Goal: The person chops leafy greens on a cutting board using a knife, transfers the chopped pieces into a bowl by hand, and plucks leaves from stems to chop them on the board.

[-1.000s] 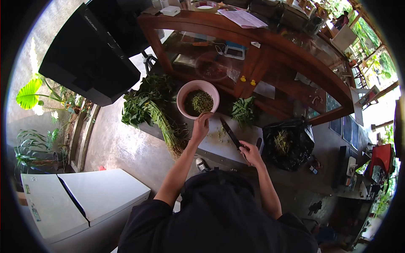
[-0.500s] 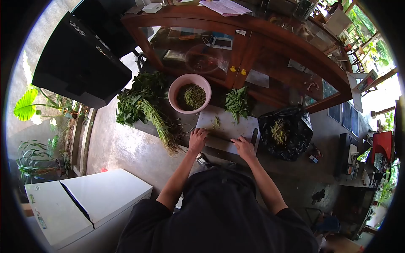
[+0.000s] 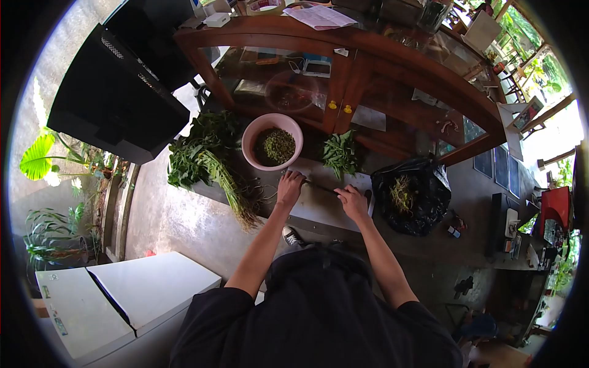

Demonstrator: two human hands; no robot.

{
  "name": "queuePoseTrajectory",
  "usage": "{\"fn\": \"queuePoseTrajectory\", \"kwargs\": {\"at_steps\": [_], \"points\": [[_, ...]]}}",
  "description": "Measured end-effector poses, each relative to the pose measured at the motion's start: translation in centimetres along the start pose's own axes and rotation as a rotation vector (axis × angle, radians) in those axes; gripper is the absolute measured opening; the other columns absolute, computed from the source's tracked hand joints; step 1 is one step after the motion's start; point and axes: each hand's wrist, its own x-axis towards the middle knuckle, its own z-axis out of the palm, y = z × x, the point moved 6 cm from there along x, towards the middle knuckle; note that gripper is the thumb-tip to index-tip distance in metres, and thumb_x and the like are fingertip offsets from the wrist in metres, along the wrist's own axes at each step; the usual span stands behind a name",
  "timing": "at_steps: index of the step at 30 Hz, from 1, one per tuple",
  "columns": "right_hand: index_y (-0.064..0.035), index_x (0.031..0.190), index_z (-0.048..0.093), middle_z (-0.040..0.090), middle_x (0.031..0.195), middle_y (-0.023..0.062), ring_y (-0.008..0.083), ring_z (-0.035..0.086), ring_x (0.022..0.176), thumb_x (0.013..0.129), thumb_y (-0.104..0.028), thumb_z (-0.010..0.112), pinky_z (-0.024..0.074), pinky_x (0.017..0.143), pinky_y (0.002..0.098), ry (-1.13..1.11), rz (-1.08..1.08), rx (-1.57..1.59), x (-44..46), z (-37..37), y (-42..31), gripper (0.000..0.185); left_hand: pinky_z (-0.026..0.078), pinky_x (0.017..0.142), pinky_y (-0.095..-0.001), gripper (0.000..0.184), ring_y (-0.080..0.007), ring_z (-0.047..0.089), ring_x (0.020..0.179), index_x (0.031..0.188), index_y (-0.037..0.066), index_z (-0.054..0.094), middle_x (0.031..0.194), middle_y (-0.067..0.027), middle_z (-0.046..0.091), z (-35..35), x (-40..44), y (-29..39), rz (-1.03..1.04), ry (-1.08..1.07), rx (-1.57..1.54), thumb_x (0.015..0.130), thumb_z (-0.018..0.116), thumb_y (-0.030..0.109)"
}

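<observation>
Over the pale cutting board [image 3: 328,210], my right hand [image 3: 352,202] is closed on the handle of a dark knife [image 3: 321,187]. The blade points left, toward my left hand [image 3: 290,186]. Those fingers are closed at the board's upper left, near the blade's tip; what they pinch is too small to make out. Just above sits a pink bowl [image 3: 247,143] with chopped green pieces [image 3: 276,147] in it. A small bunch of leafy greens [image 3: 340,153] lies at the board's top edge.
Long-stemmed greens with roots [image 3: 222,178] lie to the left. A black plastic bag [image 3: 432,205] holding root trimmings [image 3: 402,195] is at the right. Behind stands a wooden glass-door cabinet [image 3: 350,80]. A white fridge [image 3: 153,288] is at lower left.
The knife has gone from slanting over the board to lying nearly level between my hands. My left hand has left the bowl's rim, moved down to the board, then risen slightly.
</observation>
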Motion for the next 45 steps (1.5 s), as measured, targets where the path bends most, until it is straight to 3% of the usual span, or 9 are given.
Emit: {"fn": "queuePoseTrajectory", "kwargs": {"at_steps": [4, 10, 19, 30, 34, 38, 45], "points": [[-0.0238, 0.11, 0.071, 0.059, 0.093, 0.0032, 0.025, 0.063, 0.089, 0.088, -0.015, 0.063, 0.0524, 0.071, 0.0427, 0.081, 0.086, 0.002, -0.3, -0.7, 0.6, 0.024, 0.047, 0.091, -0.0419, 0.023, -0.0279, 0.058, 0.107, 0.105, 0.008, 0.068, 0.105, -0.007, 0.063, -0.4, 1.1, 1.6, 0.102, 0.088, -0.072, 0.084, 0.058, 0.006], [-0.0247, 0.11, 0.071, 0.059, 0.096, 0.003, 0.0248, 0.063, 0.09, 0.088, -0.015, 0.062, 0.0533, 0.07, 0.0425, 0.163, 0.099, -0.117, 1.6, -0.9, 1.1, 0.025, 0.045, 0.096, -0.0424, 0.033, -0.0297, 0.057, 0.11, 0.112, 0.006, 0.064, 0.113, -0.0111, 0.061, 1.1, 3.3, 1.4, 0.138, 0.0, -0.011, 0.082, 0.052, -0.002], [-0.0243, 0.108, 0.07, 0.058, 0.097, 0.003, 0.0238, 0.062, 0.092, 0.088, -0.013, 0.062, 0.0548, 0.069, 0.0425, 0.109, 0.104, -0.184, 1.0, 1.3, 1.7, 0.025, 0.04, 0.104, -0.0442, 0.035, -0.0316, 0.05, 0.12, 0.113, 0.006, 0.065, 0.12, -0.0128, 0.057, 1.4, 2.0, 1.0, 0.163, -0.2, 0.124, 0.078, 0.06, 0.003], [-0.0218, 0.102, 0.073, 0.057, 0.094, 0.0033, 0.024, 0.061, 0.089, 0.086, -0.012, 0.064, 0.0547, 0.07, 0.0419, 0.093, 0.021, -0.181, -3.2, -0.1, 0.6, 0.021, 0.039, 0.105, -0.043, 0.037, -0.0302, 0.052, 0.118, 0.114, 0.005, 0.063, 0.122, -0.0116, 0.058, 0.6, -2.9, 3.1, 0.142, -0.175, -0.031, 0.077, 0.063, 0.006], [-0.0234, 0.107, 0.072, 0.059, 0.1, 0.004, 0.0248, 0.062, 0.092, 0.086, -0.011, 0.064, 0.0556, 0.072, 0.0423, 0.12, 0.136, -0.14, -3.9, -1.5, 1.3, 0.025, 0.036, 0.11, -0.0441, 0.049, -0.0316, 0.046, 0.128, 0.128, 0.006, 0.056, 0.133, -0.0131, 0.052, 1.4, -1.1, 4.5, 0.195, -0.183, -0.032, 0.079, 0.063, 0.006], [-0.0255, 0.106, 0.072, 0.059, 0.096, 0.0032, 0.0263, 0.064, 0.092, 0.087, -0.013, 0.064, 0.0546, 0.066, 0.0425, 0.193, 0.254, -0.165, -5.0, -1.8, 2.7, 0.024, 0.032, 0.113, -0.0441, 0.053, -0.03, 0.042, 0.134, 0.131, 0.007, 0.054, 0.137, -0.012, 0.051, 2.9, 1.2, 6.0, 0.24, -0.221, 0.005, 0.079, 0.062, 0.007], [-0.027, 0.107, 0.072, 0.059, 0.095, 0.0032, 0.0263, 0.063, 0.091, 0.087, -0.014, 0.064, 0.0552, 0.067, 0.0429, 0.233, 0.319, -0.249, -6.4, -1.8, 4.0, 0.026, 0.033, 0.113, -0.0433, 0.054, -0.029, 0.04, 0.136, 0.133, 0.007, 0.052, 0.141, -0.0117, 0.046, 4.9, 2.8, 7.8, 0.277, -0.424, 0.019, 0.08, 0.064, 0.007]]}}
